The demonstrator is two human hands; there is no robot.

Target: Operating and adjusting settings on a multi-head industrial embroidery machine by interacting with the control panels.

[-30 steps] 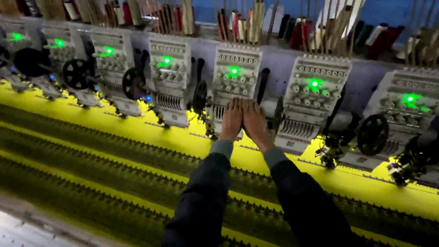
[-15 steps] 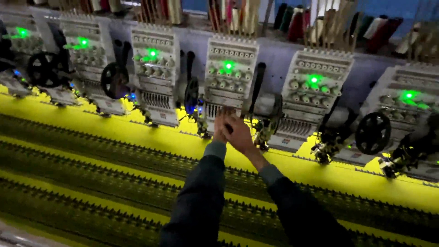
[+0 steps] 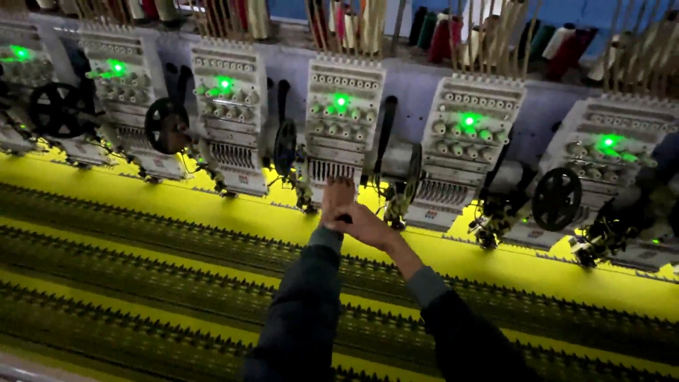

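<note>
Head view looks down on a long multi-head embroidery machine [image 3: 453, 120], its white sewing heads ranked side by side, each lit by a green lamp. Below them runs a bright yellow bed [image 3: 212, 205] crossed by dark bands of stitched fabric [image 3: 141, 247]. Thread cones [image 3: 438, 35] stand along the top shelf, and black handwheels [image 3: 556, 199] sit between heads. Both dark-sleeved arms reach to the needle area of the middle embroidery head [image 3: 343, 131]. The left hand [image 3: 337, 197] is raised with fingers straight, touching the head's lower edge; the right hand [image 3: 362, 225] is curled over it at the wrist. Whether either pinches thread, I cannot tell.
</note>
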